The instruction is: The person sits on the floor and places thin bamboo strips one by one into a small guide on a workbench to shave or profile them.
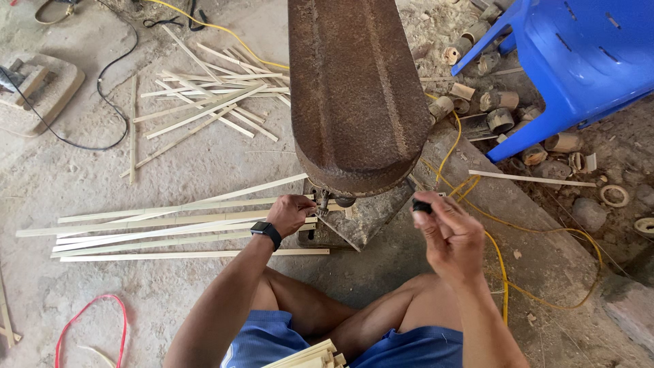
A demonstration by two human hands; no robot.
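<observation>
Pale bamboo strips [170, 228] lie on the floor [61, 170]; the left hand [291, 213] closes on their ends beside the rusty machine [354, 95]. The right hand [449, 235] pinches a small black knob [422, 205].

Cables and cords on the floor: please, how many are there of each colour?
Yellow cable: 1, though it loops, so it may be more than one
Black cable: 1
Red cord: 1
Total: 3

The right hand is raised near the yellow cable; the left hand rests at the bamboo strips.
</observation>
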